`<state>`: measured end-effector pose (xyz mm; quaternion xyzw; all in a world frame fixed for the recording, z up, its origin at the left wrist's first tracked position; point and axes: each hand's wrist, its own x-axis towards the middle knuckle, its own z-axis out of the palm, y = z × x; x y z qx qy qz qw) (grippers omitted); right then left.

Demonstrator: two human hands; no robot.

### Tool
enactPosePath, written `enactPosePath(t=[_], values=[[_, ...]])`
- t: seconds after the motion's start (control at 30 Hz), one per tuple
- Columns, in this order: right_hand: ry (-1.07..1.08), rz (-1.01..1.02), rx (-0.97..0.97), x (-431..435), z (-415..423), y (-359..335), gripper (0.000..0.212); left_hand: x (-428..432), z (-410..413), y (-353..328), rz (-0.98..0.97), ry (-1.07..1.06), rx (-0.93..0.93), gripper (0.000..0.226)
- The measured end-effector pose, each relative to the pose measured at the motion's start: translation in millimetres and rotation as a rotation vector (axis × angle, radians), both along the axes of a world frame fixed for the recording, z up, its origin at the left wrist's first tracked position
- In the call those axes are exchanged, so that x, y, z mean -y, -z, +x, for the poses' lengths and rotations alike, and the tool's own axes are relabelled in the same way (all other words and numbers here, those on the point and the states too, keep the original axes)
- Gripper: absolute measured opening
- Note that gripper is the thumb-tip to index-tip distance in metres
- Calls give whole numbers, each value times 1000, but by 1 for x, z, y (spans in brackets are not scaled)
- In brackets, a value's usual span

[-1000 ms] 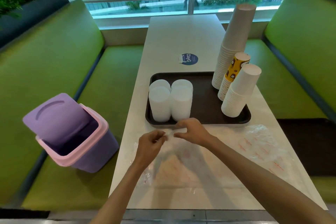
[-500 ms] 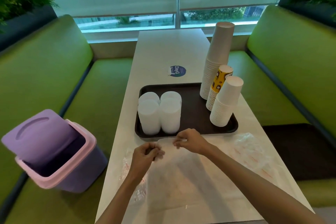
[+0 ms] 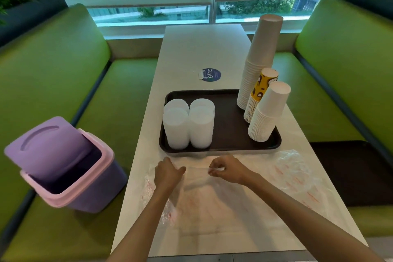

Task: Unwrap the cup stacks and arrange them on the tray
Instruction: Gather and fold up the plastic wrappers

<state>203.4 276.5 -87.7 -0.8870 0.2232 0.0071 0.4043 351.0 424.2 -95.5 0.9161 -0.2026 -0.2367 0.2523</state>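
The dark tray [image 3: 225, 134] is holding four white cup stacks [image 3: 188, 125] at its near left and three taller paper stacks [image 3: 263, 83] on its right, while the purple bin [image 3: 63, 166] is standing open on the left seat. The clear, red-printed wrapper [image 3: 204, 198] is lying just near of the tray, with the left hand [image 3: 168, 173] and right hand [image 3: 228, 169], slightly apart, pinching its far edge.

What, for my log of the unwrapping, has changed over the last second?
The left hand and right hand, both pinching the plastic wrapper, have drawn slightly apart, stretching it between them. Nothing was newly taken or let go. The cup stacks, tray and bin stayed put.
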Motion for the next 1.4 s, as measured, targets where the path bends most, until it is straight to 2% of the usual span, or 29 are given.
enactPosePath(t=[0.1,0.27,0.37,0.47,0.63,0.8,0.9,0.97,1.1,1.27,1.4], values=[[11,4,13,-1,-1,1,14,10,-2,2,50,-13,0,50],[29,-6,12,-3,-3,3,15,21,0,-4,-9,-132,-139,43],[54,-10,21,-2,-4,3,14,20,-6,-12,-142,-101,-114,11],[78,-72,76,0,-4,0,10,12,-12,-17,-328,-13,-110,8],[67,-196,186,7,5,-14,6,-11,-17,-25,-548,117,-247,14],[66,-56,106,14,16,-26,13,-17,-17,-38,-618,199,-333,16],[77,60,115,14,17,-34,6,-17,-20,-47,-653,170,-418,14],[103,127,153,17,15,-41,7,-18,-17,-48,-633,119,-535,27],[151,239,216,27,2,-61,15,-29,-5,-31,-594,156,-741,76],[268,298,352,42,-18,-93,23,-34,-12,-23,-696,138,-1042,104],[410,398,502,52,-32,-110,22,-24,-28,-24,-761,144,-1174,107]])
